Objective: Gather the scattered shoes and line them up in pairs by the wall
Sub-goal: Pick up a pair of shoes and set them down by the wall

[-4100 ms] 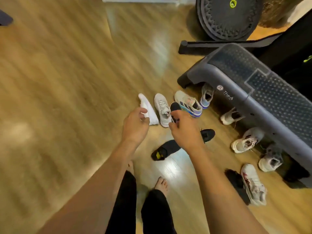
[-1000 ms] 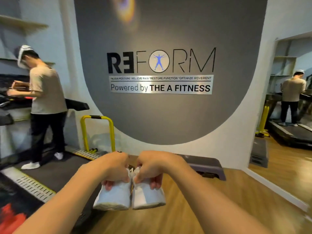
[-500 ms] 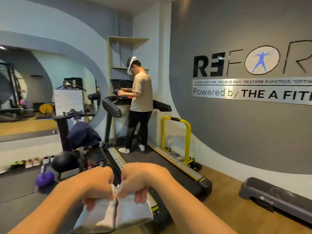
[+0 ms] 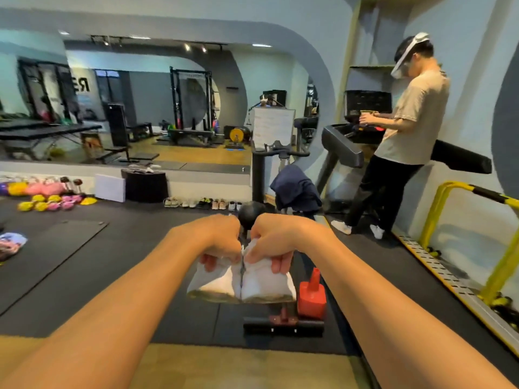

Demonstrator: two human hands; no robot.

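I hold a pair of white sneakers side by side in front of me, heels toward me. My left hand grips the left white shoe from above. My right hand grips the right white shoe the same way. The two shoes touch each other. Far ahead, a row of several shoes stands lined up along the base of the mirrored wall.
A black exercise bike with a dark jacket over it stands ahead, its base bar and a red kettlebell just below my hands. A person stands on a treadmill at right. Yellow rails, coloured dumbbells at left.
I have turned left while carrying both white shoes; the logo wall has left the view and the mirrored wall with its shoe row has come to the centre.
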